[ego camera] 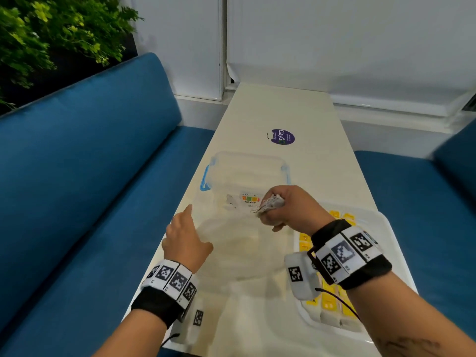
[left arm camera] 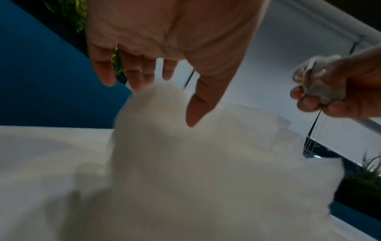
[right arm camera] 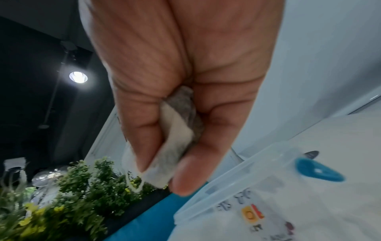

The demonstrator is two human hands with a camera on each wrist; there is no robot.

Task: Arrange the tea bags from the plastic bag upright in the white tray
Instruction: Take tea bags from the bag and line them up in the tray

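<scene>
My right hand (ego camera: 280,210) grips a small bunch of grey-white tea bags (ego camera: 271,204) in its fist, above the far end of the clear plastic bag (ego camera: 231,243). In the right wrist view the tea bags (right arm camera: 177,138) sit squeezed between curled fingers and thumb, a string hanging below. My left hand (ego camera: 188,235) hovers with straight fingers over the bag's left side, holding nothing. From the left wrist the blurred bag (left arm camera: 185,154) bulges under the left hand (left arm camera: 144,71). The white tray (ego camera: 394,233) lies at the right, with several yellow-tagged tea bags (ego camera: 327,302) standing in rows, partly hidden by my right wrist.
A clear lidded box (ego camera: 247,173) with blue handles stands just beyond the bag, mid-table. A purple round sticker (ego camera: 282,137) lies farther back. Blue benches (ego camera: 90,176) flank the narrow white table (ego camera: 283,104); green plants (ego camera: 51,34) are at the far left.
</scene>
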